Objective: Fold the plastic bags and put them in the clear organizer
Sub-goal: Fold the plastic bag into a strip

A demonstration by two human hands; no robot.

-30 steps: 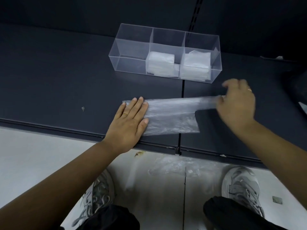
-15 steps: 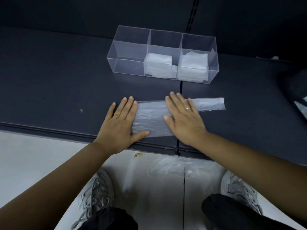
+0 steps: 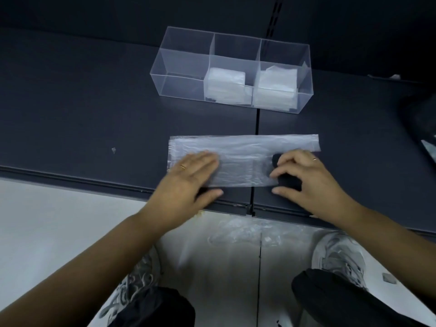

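- Bag (image 3: 243, 147), clear plastic, lies flat on the dark table (image 3: 82, 102) in the middle of the frame. It is a long strip running left to right, and its upper band reaches further right than the lower part.
- From my seat I see the left hand (image 3: 188, 182) lying flat on the bag's left half. Its fingers are straight and close together, and the thumb is spread onto the table just below the near edge. It presses down and grasps nothing.
- At the bag's lower right end sits the right hand (image 3: 306, 182), fingers curled inward with the tips touching the plastic and the thumb just under the edge. I cannot tell whether it pinches the bag or only touches it.
- Above the bag, in the upper middle of the frame and apart from it, stands the organizer (image 3: 186, 55) with three compartments in a row.
- Its middle compartment holds folded bags (image 3: 225, 87), and the right one holds a second stack (image 3: 276, 88).
- Left of the bag, a small pale scrap (image 3: 114, 150) lies on the table.
- Along the bottom, loose plastic (image 3: 243, 232) lies on the pale floor between two grey shoes (image 3: 337, 256).
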